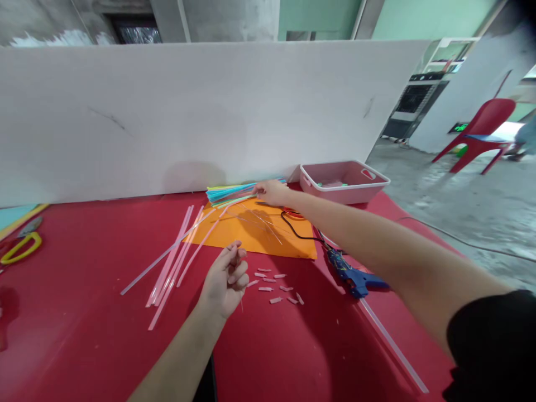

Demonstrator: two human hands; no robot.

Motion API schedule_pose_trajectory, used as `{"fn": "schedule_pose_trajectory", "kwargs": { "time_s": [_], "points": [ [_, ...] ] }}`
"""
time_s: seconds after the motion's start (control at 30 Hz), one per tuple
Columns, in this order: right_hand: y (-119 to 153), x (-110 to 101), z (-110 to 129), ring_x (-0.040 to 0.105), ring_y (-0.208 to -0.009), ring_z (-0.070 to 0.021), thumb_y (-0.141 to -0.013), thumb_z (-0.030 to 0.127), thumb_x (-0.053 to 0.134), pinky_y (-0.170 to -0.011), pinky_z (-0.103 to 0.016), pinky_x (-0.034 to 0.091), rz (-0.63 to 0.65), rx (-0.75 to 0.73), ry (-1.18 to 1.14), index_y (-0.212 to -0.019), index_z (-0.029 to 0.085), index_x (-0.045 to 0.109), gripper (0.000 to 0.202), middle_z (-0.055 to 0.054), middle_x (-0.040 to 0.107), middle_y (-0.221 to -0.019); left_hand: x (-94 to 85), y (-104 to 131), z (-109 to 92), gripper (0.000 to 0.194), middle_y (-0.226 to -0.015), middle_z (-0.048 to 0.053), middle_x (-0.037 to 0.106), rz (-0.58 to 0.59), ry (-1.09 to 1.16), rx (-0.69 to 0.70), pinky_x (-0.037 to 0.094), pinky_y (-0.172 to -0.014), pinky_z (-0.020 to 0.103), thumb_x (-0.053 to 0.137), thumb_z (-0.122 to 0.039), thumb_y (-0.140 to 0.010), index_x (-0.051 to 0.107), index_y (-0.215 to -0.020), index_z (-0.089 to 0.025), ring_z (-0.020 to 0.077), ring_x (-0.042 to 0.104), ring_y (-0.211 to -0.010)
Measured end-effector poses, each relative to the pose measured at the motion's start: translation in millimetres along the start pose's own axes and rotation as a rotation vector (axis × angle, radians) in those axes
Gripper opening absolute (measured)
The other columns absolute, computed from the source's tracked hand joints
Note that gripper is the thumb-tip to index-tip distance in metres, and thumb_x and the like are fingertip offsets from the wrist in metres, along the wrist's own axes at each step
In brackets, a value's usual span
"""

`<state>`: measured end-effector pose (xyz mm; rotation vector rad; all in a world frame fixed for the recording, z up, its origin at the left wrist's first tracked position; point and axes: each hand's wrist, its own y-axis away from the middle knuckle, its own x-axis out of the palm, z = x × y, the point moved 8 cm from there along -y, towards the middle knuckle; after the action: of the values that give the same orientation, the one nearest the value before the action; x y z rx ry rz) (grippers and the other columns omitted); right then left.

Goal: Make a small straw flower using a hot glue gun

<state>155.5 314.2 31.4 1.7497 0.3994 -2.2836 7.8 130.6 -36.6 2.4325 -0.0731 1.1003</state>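
Observation:
My left hand (226,279) is raised over the near side of the table, its fingers curled and thumb pressed to the fingertips. Whatever it pinches is too small to name. Reaching far forward, my right hand (271,192) is at the bundle of coloured straws (228,194), fingers bent down together against it; what they grip is hidden. The bundle lies along the back of an orange sheet (247,240), with thin clear strands (268,223) on the sheet. Small pink cut pieces (265,289) are scattered right of my left hand. Several long pink straws (176,259) lie to its left.
A blue glue gun (352,276) with a clear stick lies at right, beneath my right forearm. Orange-handled scissors (293,214) sit by its cable. A pink basket (343,184) stands behind, before a white board (230,111). Yellow-handled pliers (22,248) lie far left.

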Motion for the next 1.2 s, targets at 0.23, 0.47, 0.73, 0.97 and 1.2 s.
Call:
{"fn": "schedule_pose_trajectory", "kwargs": {
  "time_s": [0.23,0.47,0.73,0.97,1.2],
  "points": [
    [15,43,39,0.066,-0.108,-0.0226,-0.097,0.036,0.062,-0.091,-0.044,0.058,-0.023,-0.067,0.002,-0.127,0.017,0.06,0.035,-0.01,0.063,-0.127,-0.1,-1,0,0.007,-0.064,-0.006,0.06,0.007,-0.01,0.004,0.017,-0.033,0.014,0.062,-0.012,-0.09,0.057,-0.088,-0.016,0.0007,0.028,-0.032],
    [61,-11,56,0.065,-0.108,-0.022,-0.099,0.035,0.058,-0.093,-0.045,0.055,-0.231,-0.061,0.019,-0.121,0.016,0.063,0.029,-0.009,0.066,-0.121,-0.4,-1,-1,0.015,-0.063,-0.005,0.058,-0.003,-0.022,0.02,0.018,-0.033,0.013,0.063,-0.013,-0.091,0.052,-0.081,-0.016,0.0,0.028,-0.033],
    [201,-82,52,0.065,-0.096,-0.0233,-0.1,0.038,0.047,-0.085,-0.034,0.05,-0.371,-0.138,-0.049,-0.105,0.026,0.072,0.028,-0.009,0.074,-0.101,8.4,5,8,0.015,-0.073,-0.005,0.061,0.082,-0.153,-0.06,0.022,-0.032,0.008,0.064,-0.014,-0.089,0.05,-0.086,-0.017,-0.002,0.033,-0.035],
    [282,-67,56,0.061,-0.083,-0.0167,-0.099,0.011,0.046,-0.074,-0.029,0.048,-0.355,-0.357,-0.069,-0.099,0.018,0.064,0.02,-0.006,0.069,-0.091,32.4,39,62,0.025,-0.091,0.011,0.072,0.366,-0.47,-0.375,0.048,-0.035,0.02,0.072,-0.028,-0.086,0.05,-0.089,-0.017,0.0196,0.072,-0.062],
    [292,-56,52,0.052,-0.083,-0.0199,-0.098,0.015,0.054,-0.077,-0.034,0.04,-0.508,-0.322,0.075,-0.103,0.02,0.065,0.013,-0.006,0.068,-0.091,53.9,57,67,0.03,-0.06,-0.008,0.056,0.566,-0.725,-0.294,0.025,-0.037,0.013,0.062,-0.046,-0.093,0.045,-0.091,-0.021,0.0007,0.031,-0.036]
  ]
}}
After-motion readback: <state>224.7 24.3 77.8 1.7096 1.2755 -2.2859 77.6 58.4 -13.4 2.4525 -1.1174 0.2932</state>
